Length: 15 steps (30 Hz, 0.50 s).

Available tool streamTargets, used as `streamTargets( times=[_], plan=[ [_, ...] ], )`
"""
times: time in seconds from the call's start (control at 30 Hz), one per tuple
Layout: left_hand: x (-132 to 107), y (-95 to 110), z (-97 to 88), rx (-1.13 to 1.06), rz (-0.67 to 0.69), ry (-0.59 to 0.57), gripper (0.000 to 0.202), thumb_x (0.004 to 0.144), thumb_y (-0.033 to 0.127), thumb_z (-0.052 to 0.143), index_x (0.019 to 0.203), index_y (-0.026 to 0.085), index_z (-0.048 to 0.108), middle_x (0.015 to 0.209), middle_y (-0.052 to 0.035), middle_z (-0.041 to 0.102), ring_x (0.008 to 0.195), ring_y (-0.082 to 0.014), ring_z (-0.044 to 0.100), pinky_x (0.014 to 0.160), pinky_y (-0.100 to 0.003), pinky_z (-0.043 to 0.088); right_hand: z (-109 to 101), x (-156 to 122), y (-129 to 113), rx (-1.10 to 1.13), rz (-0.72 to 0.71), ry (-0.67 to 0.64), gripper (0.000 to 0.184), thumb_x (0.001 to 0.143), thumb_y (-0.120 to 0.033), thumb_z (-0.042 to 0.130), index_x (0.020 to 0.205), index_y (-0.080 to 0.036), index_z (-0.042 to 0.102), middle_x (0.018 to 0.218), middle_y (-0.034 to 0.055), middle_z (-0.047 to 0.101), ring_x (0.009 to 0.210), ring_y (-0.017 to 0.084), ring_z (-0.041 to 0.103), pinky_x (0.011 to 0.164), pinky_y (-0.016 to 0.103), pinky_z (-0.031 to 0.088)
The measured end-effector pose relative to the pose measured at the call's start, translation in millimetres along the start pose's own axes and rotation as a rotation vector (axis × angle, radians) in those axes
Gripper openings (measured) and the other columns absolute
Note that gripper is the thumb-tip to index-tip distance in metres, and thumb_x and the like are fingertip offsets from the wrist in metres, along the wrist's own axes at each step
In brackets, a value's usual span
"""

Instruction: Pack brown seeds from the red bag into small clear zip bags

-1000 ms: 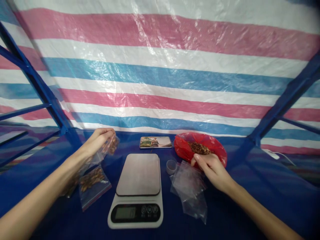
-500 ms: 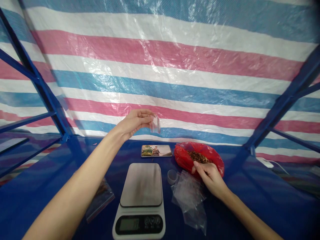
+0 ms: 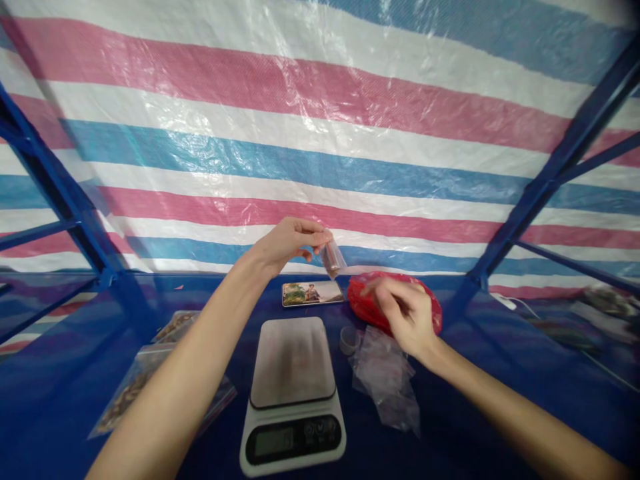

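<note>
My left hand (image 3: 295, 241) pinches the upper end of a small clear plastic bag (image 3: 333, 259), which hangs tilted above the table with a little brown material at its bottom. My right hand (image 3: 406, 313) is held over the red plastic bag (image 3: 433, 301), its fingers curled and slightly blurred; what they hold, if anything, is hidden. The hand covers most of that bag's opening. Just below it lies a loose pile of clear plastic bags (image 3: 385, 380), with a small clear cup (image 3: 349, 340) beside them. Between my forearms stands a kitchen scale (image 3: 293, 367), its plate bare.
A phone (image 3: 313, 293) with a lit picture lies behind the scale. Filled clear zip bags (image 3: 131, 390) lie at left, partly behind my left forearm. Blue metal frame posts (image 3: 543, 183) flank the blue table, and a striped plastic sheet (image 3: 310, 153) hangs behind it.
My left hand has moved right with the small bag, whose brown contents now show. My right hand has lifted from the brown pieces in the red bag. The view has shifted slightly.
</note>
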<state>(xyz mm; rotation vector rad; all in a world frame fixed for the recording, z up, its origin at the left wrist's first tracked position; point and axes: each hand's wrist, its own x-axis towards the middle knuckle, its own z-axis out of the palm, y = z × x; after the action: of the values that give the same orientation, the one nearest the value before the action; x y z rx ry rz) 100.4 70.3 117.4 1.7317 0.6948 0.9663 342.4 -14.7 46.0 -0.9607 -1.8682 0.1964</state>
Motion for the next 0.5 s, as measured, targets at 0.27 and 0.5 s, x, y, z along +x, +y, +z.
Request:
streamTargets(
  times=[0.27, 0.5],
  plan=[
    [7, -5, -4.5, 0.231, 0.065, 0.03, 0.034, 0.084, 0.045, 0.068, 0.067, 0.016, 0.066, 0.064, -0.0029, 0.062, 0.057, -0.0115, 0.051, 0.054, -0.025, 0.037, 18, 116, -19, 0.293, 0.123, -0.486, 0.03, 0.094, -0.028, 0.051, 0.071, -0.016, 0.068, 0.063, 0.0004, 0.064, 0.05, 0.009, 0.053, 0.048, 0.022, 0.037],
    [13, -16, -1.9, 0.331, 0.044, -0.061, 0.038, 0.088, 0.05, 0.066, 0.072, 0.015, 0.067, 0.067, -0.0026, 0.062, 0.061, -0.0119, 0.054, 0.055, -0.024, 0.037, 18, 114, -3, 0.405, 0.288, -0.348, 0.024, 0.089, -0.038, 0.068, 0.082, -0.015, 0.068, 0.075, 0.0055, 0.075, 0.048, 0.009, 0.063, 0.041, 0.018, 0.041]
  ],
)
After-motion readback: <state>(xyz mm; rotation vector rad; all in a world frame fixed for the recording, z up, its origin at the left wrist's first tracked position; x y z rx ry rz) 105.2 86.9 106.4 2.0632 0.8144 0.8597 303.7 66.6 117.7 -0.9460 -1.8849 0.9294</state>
